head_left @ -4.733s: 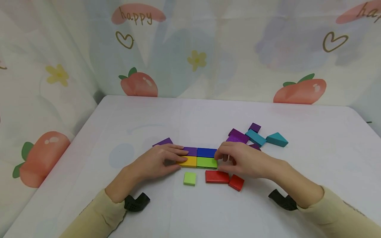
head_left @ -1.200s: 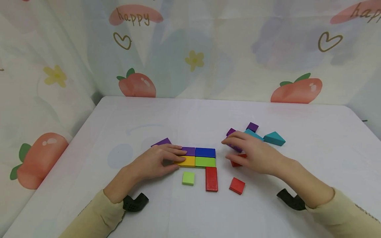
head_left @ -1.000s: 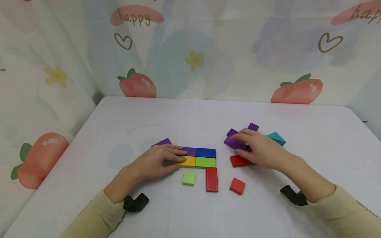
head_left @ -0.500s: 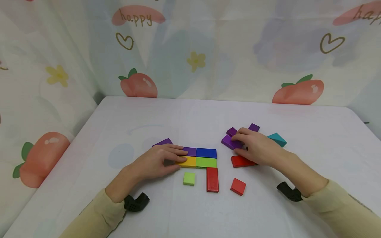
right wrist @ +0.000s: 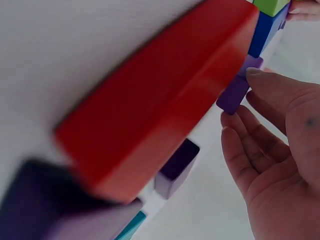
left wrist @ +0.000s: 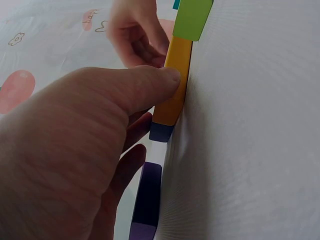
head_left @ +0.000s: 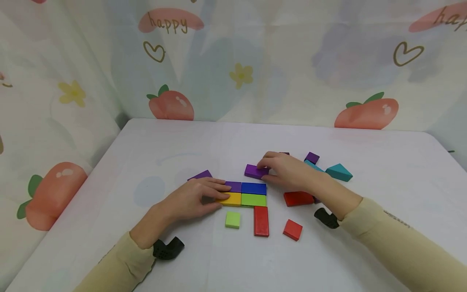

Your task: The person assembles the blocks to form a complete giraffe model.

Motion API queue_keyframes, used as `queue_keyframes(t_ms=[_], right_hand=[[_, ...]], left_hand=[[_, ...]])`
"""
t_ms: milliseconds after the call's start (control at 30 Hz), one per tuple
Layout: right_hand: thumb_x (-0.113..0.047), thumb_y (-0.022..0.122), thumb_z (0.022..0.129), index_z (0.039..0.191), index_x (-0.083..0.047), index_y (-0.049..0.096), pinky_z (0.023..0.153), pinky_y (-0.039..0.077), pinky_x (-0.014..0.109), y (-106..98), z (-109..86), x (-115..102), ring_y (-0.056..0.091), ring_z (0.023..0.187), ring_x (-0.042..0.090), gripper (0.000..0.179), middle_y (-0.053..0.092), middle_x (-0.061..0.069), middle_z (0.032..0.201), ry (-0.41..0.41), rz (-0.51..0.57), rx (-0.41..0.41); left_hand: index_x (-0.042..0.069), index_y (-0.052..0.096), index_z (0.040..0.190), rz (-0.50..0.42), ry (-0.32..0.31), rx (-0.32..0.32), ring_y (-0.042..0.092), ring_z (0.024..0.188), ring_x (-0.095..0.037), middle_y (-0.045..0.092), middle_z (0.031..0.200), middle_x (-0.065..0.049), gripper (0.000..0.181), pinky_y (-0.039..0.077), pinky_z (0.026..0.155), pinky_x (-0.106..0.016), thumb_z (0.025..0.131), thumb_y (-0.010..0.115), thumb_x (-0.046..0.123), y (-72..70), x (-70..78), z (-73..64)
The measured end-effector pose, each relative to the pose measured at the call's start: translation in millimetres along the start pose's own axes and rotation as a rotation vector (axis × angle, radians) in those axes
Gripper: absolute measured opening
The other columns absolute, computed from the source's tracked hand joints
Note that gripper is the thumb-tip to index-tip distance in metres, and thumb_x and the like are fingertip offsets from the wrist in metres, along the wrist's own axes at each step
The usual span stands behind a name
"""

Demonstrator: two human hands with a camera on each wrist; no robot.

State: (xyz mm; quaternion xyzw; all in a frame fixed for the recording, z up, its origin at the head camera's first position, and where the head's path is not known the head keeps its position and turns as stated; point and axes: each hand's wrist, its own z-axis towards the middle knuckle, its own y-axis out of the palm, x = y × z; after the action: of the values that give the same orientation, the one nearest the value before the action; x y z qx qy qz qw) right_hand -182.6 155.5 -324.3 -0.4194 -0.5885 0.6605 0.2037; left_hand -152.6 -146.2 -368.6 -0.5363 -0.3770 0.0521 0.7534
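In the head view my left hand [head_left: 191, 198] rests on the left end of a two-row group of toy blocks, straight fingers over a purple block [head_left: 234, 186] and a yellow block [head_left: 232, 198]. The left wrist view shows its thumb against the yellow block's side. Blue [head_left: 253, 188] and green [head_left: 253, 199] blocks make up the group's right half. Just behind the blue one, my right hand [head_left: 290, 172] pinches a violet block [head_left: 252, 171] between thumb and fingers. A red block [head_left: 261, 221] stands lengthwise before the green one, touching or nearly touching it.
A small light-green block [head_left: 232, 219] and a small red block [head_left: 292, 230] lie in front. Another red block [head_left: 298, 198] sits under the right forearm. Farther right are a teal block [head_left: 339, 172] and small purple block [head_left: 311, 157]. Another purple block [head_left: 200, 174] lies behind my left hand.
My right hand left the group's right end, reached the loose pile and took the violet block, bringing it left behind the blue one. One red block was turned lengthwise. The left hand stayed put.
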Motion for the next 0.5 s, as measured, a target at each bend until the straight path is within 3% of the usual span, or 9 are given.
queue_keyframes(t_ms=[300,500], right_hand=[[-0.013,0.075,0.093,0.127,-0.005,0.068,0.097,0.053,0.038,4,27.7,-15,0.06,0.116,0.027,0.036,0.064,0.012,0.123,-0.037,0.063,-0.038],[-0.015,0.075,0.093,0.126,-0.006,0.069,0.096,0.054,0.038,5,26.3,-15,0.061,0.116,0.027,0.035,0.064,0.011,0.123,-0.033,0.08,-0.029]], left_hand=[[0.016,0.072,0.129,0.005,0.014,0.001,0.05,0.134,-0.015,0.063,0.135,0.007,0.035,0.042,0.109,-0.039,0.094,0.074,0.021,0.0,-0.3,-0.2],[0.016,0.072,0.128,0.005,0.01,0.002,0.05,0.134,-0.014,0.064,0.135,0.007,0.034,0.042,0.109,-0.039,0.094,0.074,0.021,-0.4,-0.3,0.1]])
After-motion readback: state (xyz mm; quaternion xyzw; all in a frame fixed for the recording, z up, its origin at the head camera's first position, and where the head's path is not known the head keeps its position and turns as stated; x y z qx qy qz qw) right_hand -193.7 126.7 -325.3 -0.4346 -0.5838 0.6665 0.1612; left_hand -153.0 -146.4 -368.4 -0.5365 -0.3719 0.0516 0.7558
